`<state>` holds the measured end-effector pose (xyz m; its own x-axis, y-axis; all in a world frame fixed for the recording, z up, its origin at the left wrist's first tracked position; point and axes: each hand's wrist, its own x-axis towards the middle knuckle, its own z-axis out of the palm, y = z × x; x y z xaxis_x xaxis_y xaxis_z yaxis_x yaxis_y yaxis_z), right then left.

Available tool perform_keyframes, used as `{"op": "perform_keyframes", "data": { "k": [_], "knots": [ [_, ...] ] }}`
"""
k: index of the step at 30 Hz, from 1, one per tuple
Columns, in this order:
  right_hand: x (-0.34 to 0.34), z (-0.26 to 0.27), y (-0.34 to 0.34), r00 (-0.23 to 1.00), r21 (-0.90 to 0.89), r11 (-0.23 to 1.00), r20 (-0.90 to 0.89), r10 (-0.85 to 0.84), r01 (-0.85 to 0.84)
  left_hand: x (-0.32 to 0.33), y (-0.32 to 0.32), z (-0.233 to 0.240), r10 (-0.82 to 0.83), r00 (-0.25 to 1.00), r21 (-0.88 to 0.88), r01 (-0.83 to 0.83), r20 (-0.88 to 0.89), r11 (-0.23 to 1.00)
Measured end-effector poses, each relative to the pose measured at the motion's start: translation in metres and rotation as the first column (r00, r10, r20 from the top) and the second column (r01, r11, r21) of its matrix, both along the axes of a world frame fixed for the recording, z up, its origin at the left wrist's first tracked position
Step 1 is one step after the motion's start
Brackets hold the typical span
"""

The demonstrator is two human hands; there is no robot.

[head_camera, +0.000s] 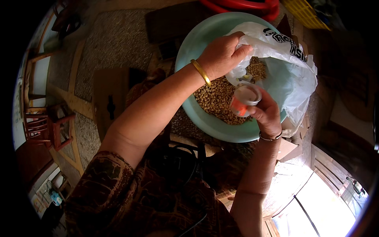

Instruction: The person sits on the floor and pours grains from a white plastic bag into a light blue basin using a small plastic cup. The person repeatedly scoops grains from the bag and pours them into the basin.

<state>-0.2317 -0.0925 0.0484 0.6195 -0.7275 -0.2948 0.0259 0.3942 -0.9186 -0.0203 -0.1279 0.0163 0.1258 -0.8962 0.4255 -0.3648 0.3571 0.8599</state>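
A wide pale green plastic basin [189,53] holds a heap of small brown beans or nuts [217,97]. Inside it and over its right rim lies a white plastic bag [299,80] with black lettering, with more of the brown pieces in its mouth. My left hand [222,54], a gold bangle at its wrist, grips the bag's edge near the middle of the basin. Below the bag's opening, my right hand [266,111] holds a small clear plastic jar [245,99] with an orange-red label, tilted over the heap. How much the jar contains is unclear.
A red plastic basin or stool [242,5] and a yellow plastic basket [308,13] stand beyond the green basin. Cardboard boxes are at the left [106,89] and under the basin's right side [288,148]. Red wooden chairs [59,127] stand at far left.
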Motion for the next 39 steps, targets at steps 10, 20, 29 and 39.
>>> {"op": "perform_keyframes", "data": {
  "k": [10, 20, 29, 39],
  "knots": [
    [-0.009, -0.017, -0.023, 0.863, 0.310, 0.816, -0.032, -0.503, 0.487, -0.002, 0.000, -0.002, 0.007, 1.000, 0.045, -0.008, 0.016, 0.999],
    [-0.017, -0.024, -0.038, 0.815, 0.564, 0.742, 0.195, -0.546, 0.362, -0.001, 0.000, 0.000, 0.010, 1.000, -0.013, -0.010, -0.001, 1.000],
    [0.005, -0.009, -0.002, 0.979, 0.106, 0.990, 0.172, -0.106, 0.088, -0.001, 0.002, 0.002, 0.027, 1.000, 0.022, -0.027, 0.004, 0.999],
    [0.037, -0.052, 0.008, 0.789, -0.552, 0.744, -0.612, -0.057, -0.375, -0.002, 0.007, 0.004, 0.046, 0.997, 0.041, -0.049, 0.062, 0.998]
  ]
}}
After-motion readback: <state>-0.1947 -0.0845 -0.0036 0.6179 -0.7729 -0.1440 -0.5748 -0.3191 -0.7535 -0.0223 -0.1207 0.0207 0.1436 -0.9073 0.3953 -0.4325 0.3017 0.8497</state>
